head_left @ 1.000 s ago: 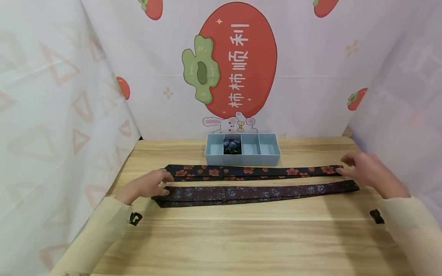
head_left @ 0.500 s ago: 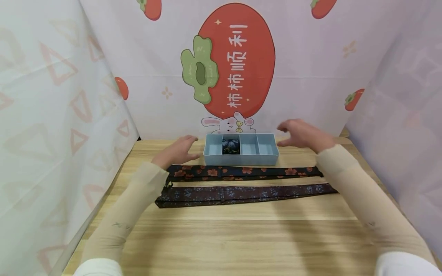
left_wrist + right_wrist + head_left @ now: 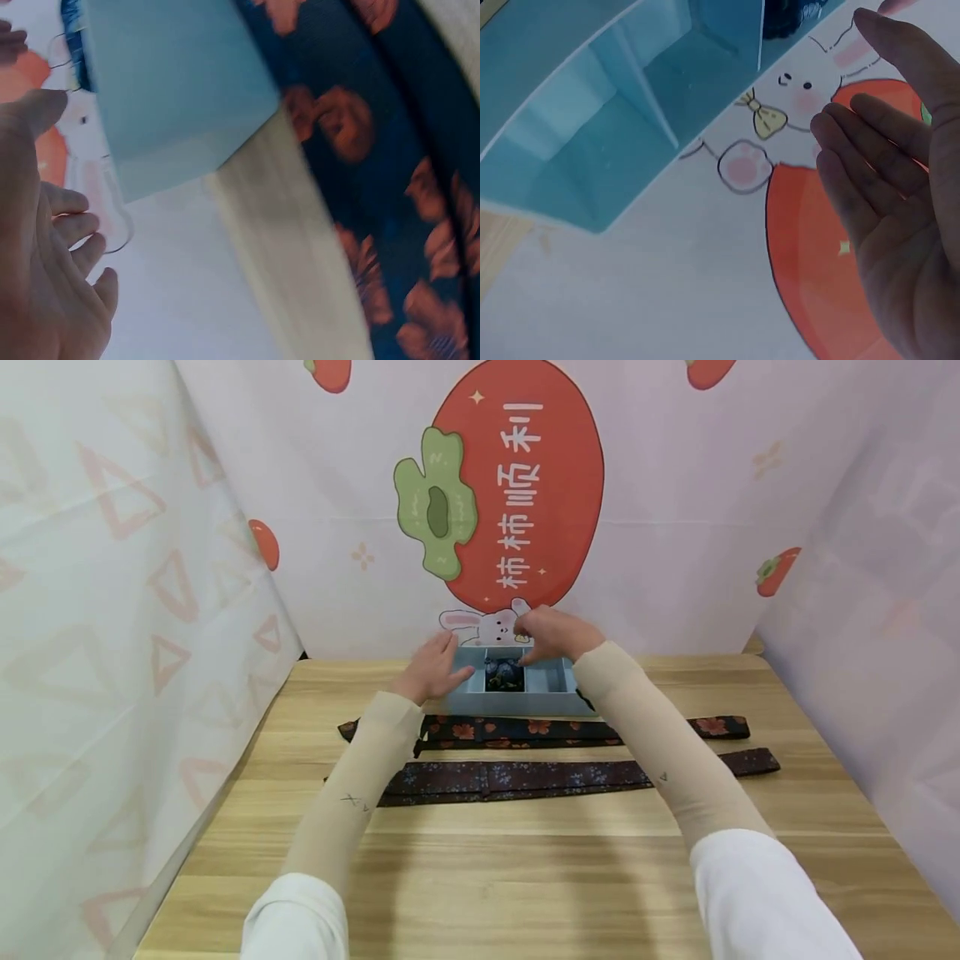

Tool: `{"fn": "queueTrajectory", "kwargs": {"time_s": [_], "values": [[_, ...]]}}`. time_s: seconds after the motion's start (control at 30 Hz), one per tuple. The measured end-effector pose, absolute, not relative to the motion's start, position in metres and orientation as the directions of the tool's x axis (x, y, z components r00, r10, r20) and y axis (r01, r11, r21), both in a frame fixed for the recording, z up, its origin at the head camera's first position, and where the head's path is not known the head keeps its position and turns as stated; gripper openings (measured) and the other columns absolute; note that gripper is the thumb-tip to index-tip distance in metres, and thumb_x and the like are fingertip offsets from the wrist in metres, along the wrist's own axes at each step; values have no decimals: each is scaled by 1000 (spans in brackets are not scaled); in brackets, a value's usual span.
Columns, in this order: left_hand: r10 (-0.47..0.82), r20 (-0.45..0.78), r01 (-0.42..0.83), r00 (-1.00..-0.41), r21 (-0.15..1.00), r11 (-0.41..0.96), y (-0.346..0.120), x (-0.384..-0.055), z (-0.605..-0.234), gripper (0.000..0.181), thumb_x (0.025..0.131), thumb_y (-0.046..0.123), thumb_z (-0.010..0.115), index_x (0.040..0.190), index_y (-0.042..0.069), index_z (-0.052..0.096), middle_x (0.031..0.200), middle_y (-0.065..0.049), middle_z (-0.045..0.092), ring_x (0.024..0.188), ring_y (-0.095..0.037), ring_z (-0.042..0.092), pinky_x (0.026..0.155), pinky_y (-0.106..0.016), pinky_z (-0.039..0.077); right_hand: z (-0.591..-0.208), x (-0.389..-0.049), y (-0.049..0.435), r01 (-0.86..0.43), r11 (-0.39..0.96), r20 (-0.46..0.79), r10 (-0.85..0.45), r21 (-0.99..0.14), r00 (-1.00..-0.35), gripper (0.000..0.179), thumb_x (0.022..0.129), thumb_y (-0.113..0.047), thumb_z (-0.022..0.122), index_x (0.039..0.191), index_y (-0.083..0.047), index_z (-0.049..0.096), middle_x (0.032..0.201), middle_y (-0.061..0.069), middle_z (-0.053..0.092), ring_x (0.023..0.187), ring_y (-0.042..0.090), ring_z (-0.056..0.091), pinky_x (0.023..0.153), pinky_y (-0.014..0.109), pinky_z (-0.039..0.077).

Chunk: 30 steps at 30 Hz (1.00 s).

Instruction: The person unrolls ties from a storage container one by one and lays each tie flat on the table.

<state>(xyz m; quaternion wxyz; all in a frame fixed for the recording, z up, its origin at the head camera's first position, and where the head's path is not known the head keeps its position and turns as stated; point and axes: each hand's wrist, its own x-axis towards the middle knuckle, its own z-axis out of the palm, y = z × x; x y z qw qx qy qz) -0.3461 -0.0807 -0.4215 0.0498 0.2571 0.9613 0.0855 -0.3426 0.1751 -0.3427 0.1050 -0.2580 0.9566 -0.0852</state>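
Note:
A light blue divided box [image 3: 517, 703] stands at the back of the table, with a rolled dark floral tie [image 3: 504, 676] in its second compartment from the left. My left hand [image 3: 433, 670] hovers at the box's left end, fingers extended and thumb toward the rolled tie. Over the box's right part is my right hand [image 3: 555, 633], thumb near that roll's right side; in the right wrist view its palm [image 3: 900, 187] holds nothing. In front of the box lies a folded navy tie with orange flowers [image 3: 538, 727]. Nearer still is a folded maroon tie with blue flowers [image 3: 525, 777]. My forearms cover parts of both.
The wooden table [image 3: 480, 877] ends at a printed cloth backdrop [image 3: 675, 527] close behind the box. More cloth [image 3: 112, 610] hangs along the left side, and another sheet [image 3: 885, 610] on the right.
Both hands have left the ends of the two flat ties and moved inward and back to the box. The ties and the box have stayed in place.

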Motion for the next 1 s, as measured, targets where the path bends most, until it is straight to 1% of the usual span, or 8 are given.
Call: {"fn": "queueTrajectory", "kwargs": {"time_s": [0.23,0.4,0.57,0.73,0.87,0.93,1.0], "values": [[470,-65,450,-880,196,871,-72,-351,-445,84,112,52,37,167,-6,9,177,-21,6,166,-36,5,136,-49,10,-361,-359,152,-464,873,-227,-488,-153,-843,62,93,-32,83,144,-4,63,141,15,68,125,30,65,110,50,55],[426,-75,409,-902,177,895,-70,-357,-462,86,111,58,30,169,1,3,179,-15,-1,167,-31,-1,136,-49,7,-376,-362,144,-464,871,-261,-491,-159,-831,57,93,-30,83,140,-4,65,133,15,69,116,29,64,107,47,57],[409,-77,395,-909,144,907,-69,-357,-467,86,110,61,29,169,3,3,179,-13,-1,167,-29,-1,136,-48,7,-391,-364,137,-495,861,-266,-508,-121,-819,53,93,-32,83,134,-3,68,122,14,71,105,26,64,101,43,59],[391,-102,384,-915,81,920,-66,-352,-464,86,110,61,27,169,4,1,179,-12,-3,167,-28,-3,137,-44,7,-399,-365,129,-476,878,-294,-471,-58,-832,53,92,-35,84,132,-4,67,121,13,70,108,26,66,97,42,59],[383,-93,380,-919,56,923,-63,-348,-461,84,110,59,28,169,4,3,179,-12,-2,168,-27,-1,137,-42,7,-405,-366,122,-459,889,-333,-431,7,-839,50,94,-34,82,132,-5,66,123,12,70,111,26,67,99,43,60],[381,-78,378,-921,55,924,-63,-345,-459,84,111,58,30,170,4,6,179,-12,1,168,-27,1,137,-42,8,-409,-367,119,-460,888,-342,-424,26,-838,46,95,-31,81,130,-4,67,119,12,72,106,25,69,98,42,61],[382,-70,380,-921,45,924,-62,-343,-458,83,111,57,30,170,4,8,180,-12,3,168,-27,3,137,-42,9,-414,-367,117,-464,885,-345,-422,44,-838,40,96,-27,80,127,-4,69,113,12,73,98,23,69,94,40,63]]}}
